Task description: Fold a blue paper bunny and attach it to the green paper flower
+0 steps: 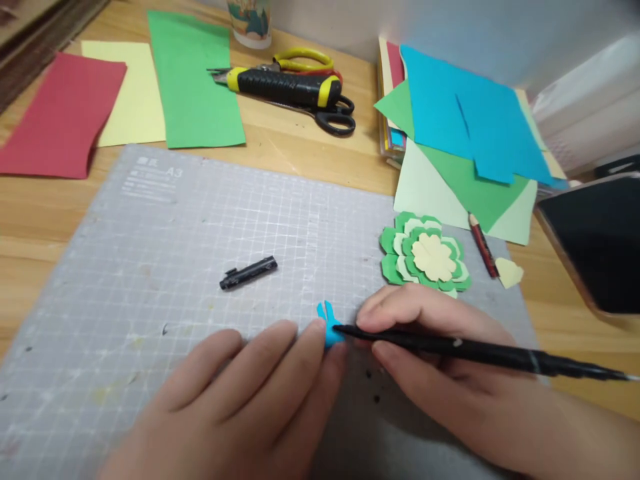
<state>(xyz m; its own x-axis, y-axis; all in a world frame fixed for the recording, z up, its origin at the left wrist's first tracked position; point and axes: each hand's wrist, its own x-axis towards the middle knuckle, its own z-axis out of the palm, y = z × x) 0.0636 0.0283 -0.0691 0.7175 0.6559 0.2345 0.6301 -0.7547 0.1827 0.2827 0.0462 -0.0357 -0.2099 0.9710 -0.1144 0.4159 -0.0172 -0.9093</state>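
Note:
A small blue paper cutout (332,331) with two thin prongs lies on the grey cutting mat (165,267). The fingertips of my left hand (250,393) pinch and press it, hiding its lower part. In my right hand (450,373) is a black marker pen (450,345), its tip touching the blue paper or just above it. The pen's black cap (249,272) lies loose on the mat, up and left of the cutout. Beyond my right hand sits a layered green and cream paper flower (433,257), partly covered by my knuckles.
Red (65,113), yellow (133,93) and green paper (197,87) lie at the back left. A utility knife (285,87) rests by scissors (336,123), near a paper cup (251,20). Blue paper (465,113) tops a stack. A short pencil (483,245) and dark-screened device (600,240) are right.

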